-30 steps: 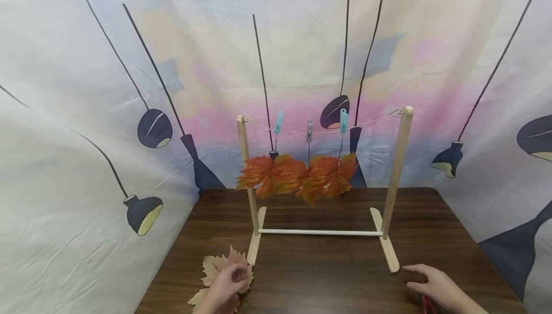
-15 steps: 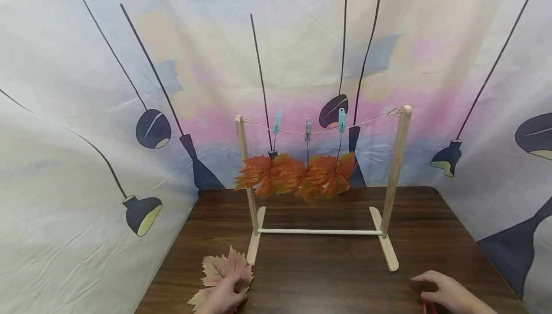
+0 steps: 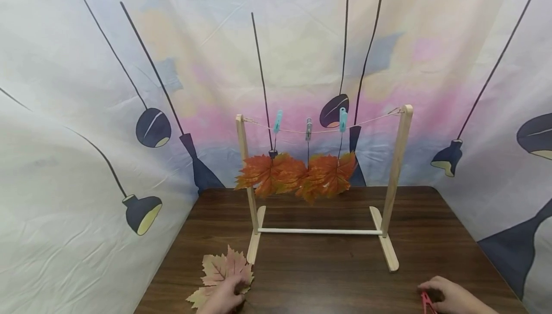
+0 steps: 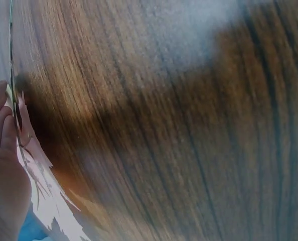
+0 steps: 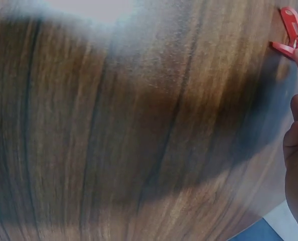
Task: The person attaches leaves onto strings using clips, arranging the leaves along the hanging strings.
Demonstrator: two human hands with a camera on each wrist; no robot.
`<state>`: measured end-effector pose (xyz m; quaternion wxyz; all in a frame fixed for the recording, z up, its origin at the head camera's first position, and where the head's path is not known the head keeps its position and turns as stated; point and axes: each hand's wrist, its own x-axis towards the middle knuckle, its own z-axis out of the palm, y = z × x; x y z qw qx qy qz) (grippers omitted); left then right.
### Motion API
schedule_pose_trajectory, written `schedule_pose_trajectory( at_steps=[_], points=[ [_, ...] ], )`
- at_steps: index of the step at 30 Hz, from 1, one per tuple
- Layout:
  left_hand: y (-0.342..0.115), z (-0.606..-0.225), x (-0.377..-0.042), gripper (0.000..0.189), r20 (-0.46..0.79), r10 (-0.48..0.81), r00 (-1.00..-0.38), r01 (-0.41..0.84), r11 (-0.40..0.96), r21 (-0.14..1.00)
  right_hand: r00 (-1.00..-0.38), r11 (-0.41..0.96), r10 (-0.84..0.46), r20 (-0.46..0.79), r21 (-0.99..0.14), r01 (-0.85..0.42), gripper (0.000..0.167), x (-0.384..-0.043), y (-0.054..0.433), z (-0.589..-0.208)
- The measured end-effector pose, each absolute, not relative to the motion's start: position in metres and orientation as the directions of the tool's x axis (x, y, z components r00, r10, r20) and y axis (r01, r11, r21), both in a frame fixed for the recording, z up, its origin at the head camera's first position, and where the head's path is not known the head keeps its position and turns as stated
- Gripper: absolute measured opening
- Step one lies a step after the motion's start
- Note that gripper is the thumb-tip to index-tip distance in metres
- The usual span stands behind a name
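At the table's front left, my left hand [image 3: 222,296] is over a pale pinkish-beige maple leaf [image 3: 216,267] and pinches it by its thin stem. In the left wrist view, the stem [image 4: 11,50] runs up past the fingertips, and the leaf hangs below them. My right hand [image 3: 453,296], at the front right, pinches a red clothespin [image 3: 426,302] between thumb and fingers. The right wrist view shows that clothespin [image 5: 292,27] at the fingertips, its two legs spread in a V.
A wooden rack [image 3: 398,170] with a string stands mid-table. Orange maple leaves [image 3: 267,172] hang on it from two blue clothespins [image 3: 343,120] and a grey clothespin [image 3: 308,129]. A white rod [image 3: 319,231] joins its feet. A printed cloth [image 3: 293,64] stands behind the table.
My left hand has lowered onto the pale leaf, its fingers closing at the stem. My right hand has drawn back slightly to the right and taken the red clothespin between its fingers.
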<state>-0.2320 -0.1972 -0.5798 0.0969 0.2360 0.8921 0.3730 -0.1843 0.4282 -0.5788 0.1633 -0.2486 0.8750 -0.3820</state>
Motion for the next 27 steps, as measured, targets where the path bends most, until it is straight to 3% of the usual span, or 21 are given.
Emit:
schedule_pose_trajectory(
  at_steps=[6, 13, 23, 27],
  points=[
    [-0.197, -0.583, -0.233, 0.022, 0.005, 0.488, -0.873, 0.349, 0.617, 0.705, -0.877, 0.689, -0.465, -0.117, -0.671, -0.276, 0.035, -0.182, 0.418, -0.58],
    [-0.196, -0.583, -0.232, 0.022, 0.035, 0.493, -0.869, 0.386, 0.633, 0.671, -0.915, 0.733, -0.341, -0.215, -0.67, -0.115, 0.035, -0.184, 0.4, -0.58],
    [-0.195, -0.585, -0.226, 0.023, 0.134, 0.579, -0.804, 0.544, 0.626, 0.559, -0.884, 0.664, -0.458, -0.097, -0.698, -0.268, 0.041, -0.184, 0.395, -0.585],
    [-0.191, -0.586, -0.224, 0.023, 0.121, 0.577, -0.808, 0.541, 0.643, 0.543, -0.912, 0.711, -0.39, -0.127, -0.671, -0.211, 0.038, -0.185, 0.385, -0.586]
  ],
)
